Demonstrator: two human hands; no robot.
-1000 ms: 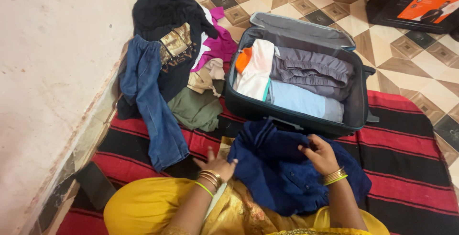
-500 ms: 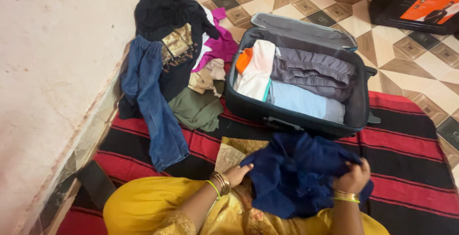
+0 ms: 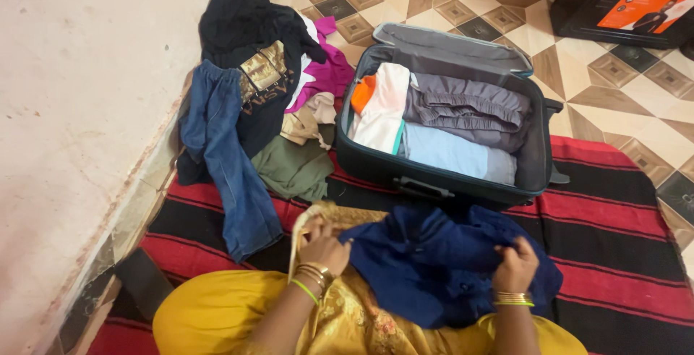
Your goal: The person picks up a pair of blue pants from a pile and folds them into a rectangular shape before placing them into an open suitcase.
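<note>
A dark blue garment [image 3: 434,261] lies bunched on my lap, over my yellow clothing. My left hand [image 3: 323,248] grips its left edge, beside a strip of gold-patterned cloth [image 3: 340,216]. On the other side, my right hand [image 3: 515,267] is closed on the garment's right edge. Both wrists carry bangles. Just beyond the garment stands an open dark suitcase [image 3: 535,152] holding folded clothes: white, orange, grey and light blue.
A heap of loose clothes [image 3: 267,95] lies left of the suitcase, with blue jeans [image 3: 224,160] and an olive piece [image 3: 296,170]. Under everything is a red and black striped mat [image 3: 622,268]. A wall runs along the left; patterned floor tiles and a dark box [image 3: 629,1] are behind.
Both hands have pulled the blue garment nearer my lap. The right hand shifted right and down along its edge, the left hand moved up onto its left edge. The gold-patterned cloth now shows.
</note>
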